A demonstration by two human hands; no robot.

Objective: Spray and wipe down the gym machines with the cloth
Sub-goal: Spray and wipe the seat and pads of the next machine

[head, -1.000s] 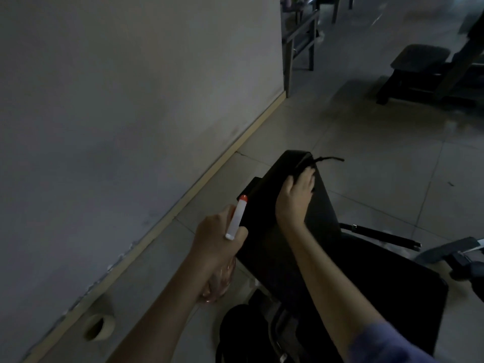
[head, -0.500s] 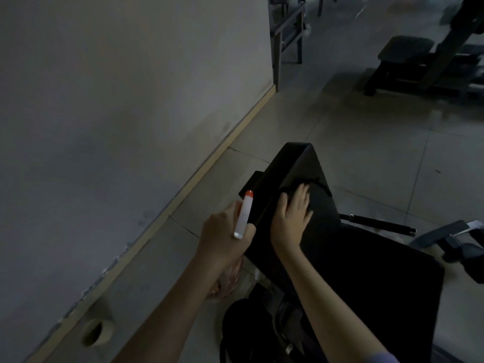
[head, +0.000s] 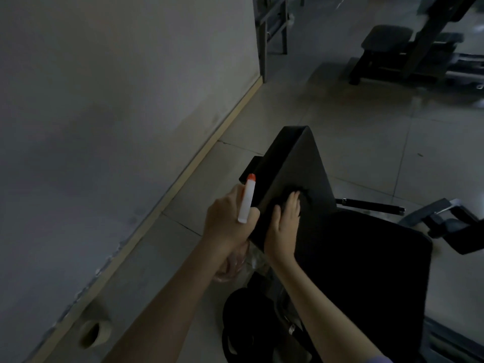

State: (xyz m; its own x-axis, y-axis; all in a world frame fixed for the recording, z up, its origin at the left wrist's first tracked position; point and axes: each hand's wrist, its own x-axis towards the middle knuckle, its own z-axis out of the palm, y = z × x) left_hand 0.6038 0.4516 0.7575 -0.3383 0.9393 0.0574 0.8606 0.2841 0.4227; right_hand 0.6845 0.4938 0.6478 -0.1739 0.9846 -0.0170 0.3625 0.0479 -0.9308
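Right grip [head: 284, 227] lies flat, fingers straight, pressing the dark cloth [head: 305, 199] onto the black pad [head: 301, 163], whose long axis runs toward 12 o'clock. Left grip [head: 227, 221], just beside at 9 o'clock, is wrapped round the spray bottle [head: 245, 199].

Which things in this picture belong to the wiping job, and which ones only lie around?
In use:
clear spray bottle with white, orange-tipped head, gripped by left hand
dark cloth under right hand
black padded machine backrest

Lying about:
beige tape roll on floor by wall
far black padded bench
grey metal frame
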